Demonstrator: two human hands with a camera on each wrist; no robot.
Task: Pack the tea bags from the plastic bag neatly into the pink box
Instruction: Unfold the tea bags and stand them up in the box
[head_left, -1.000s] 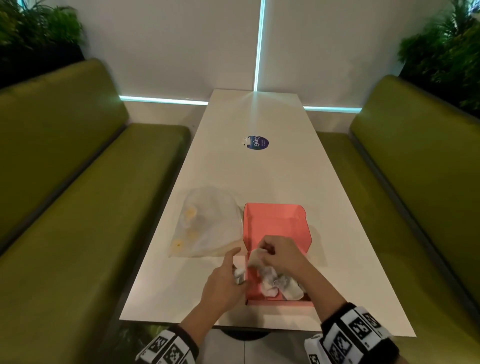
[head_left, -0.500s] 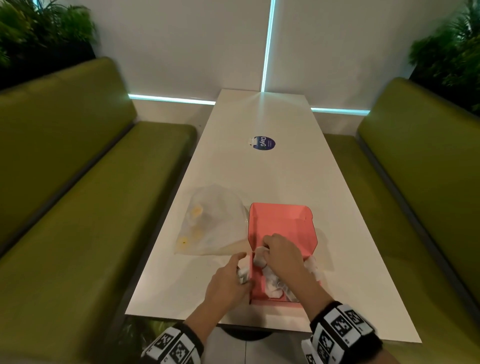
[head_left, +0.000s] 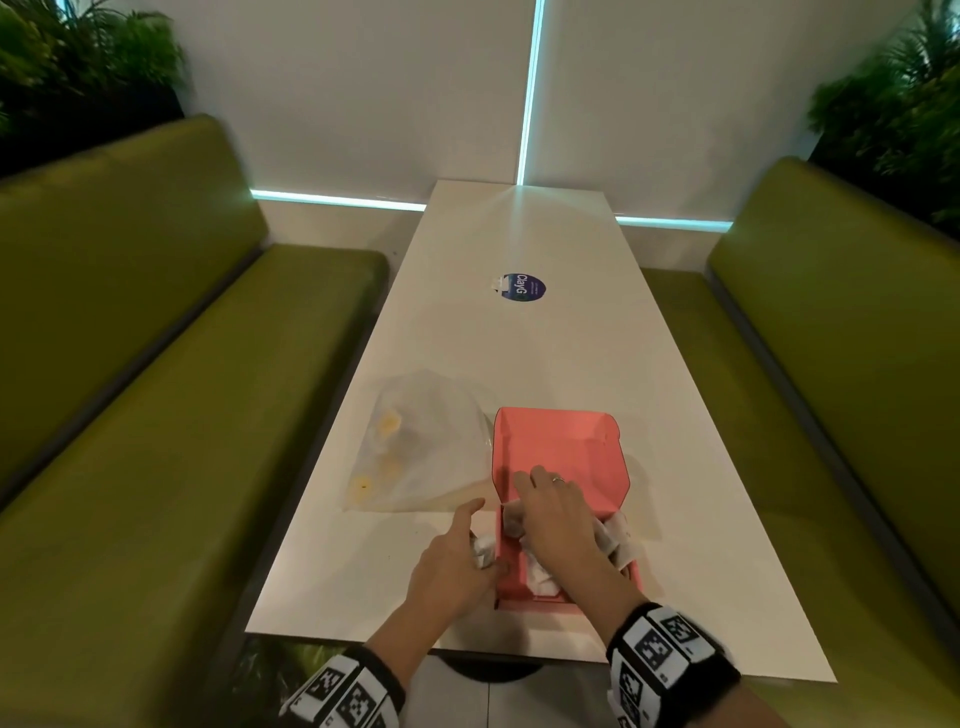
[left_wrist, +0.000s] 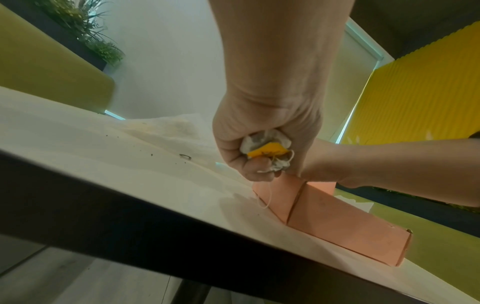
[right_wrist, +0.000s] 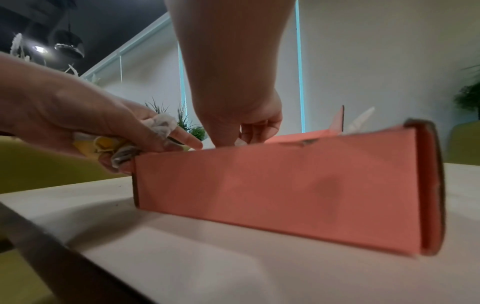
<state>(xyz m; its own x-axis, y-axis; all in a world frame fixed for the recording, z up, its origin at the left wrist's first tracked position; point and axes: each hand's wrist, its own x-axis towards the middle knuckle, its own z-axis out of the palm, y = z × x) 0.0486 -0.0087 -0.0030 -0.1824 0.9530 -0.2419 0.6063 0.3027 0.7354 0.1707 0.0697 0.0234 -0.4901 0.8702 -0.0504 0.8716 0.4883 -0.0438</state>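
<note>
Tea bags (head_left: 540, 579) in one open pink box (head_left: 558, 447) near the table's (head_left: 519, 353) front edge, count unclear.
The left hand (head_left: 452, 566) clutches a crumpled bunch of bags (left_wrist: 267, 150) with one yellow tag beside the box's left wall. The right hand (head_left: 558, 519) reaches into the box, fingers curled down onto bags. One plastic bag (head_left: 421, 447) lies left of the box.

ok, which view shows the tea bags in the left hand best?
Left wrist view: the left hand grips the bunched tea bags, yellow tag and dangling string clear. The head view shows only a white bit beside the pink box. The right wrist view shows them blurred at the frame's left.
</note>
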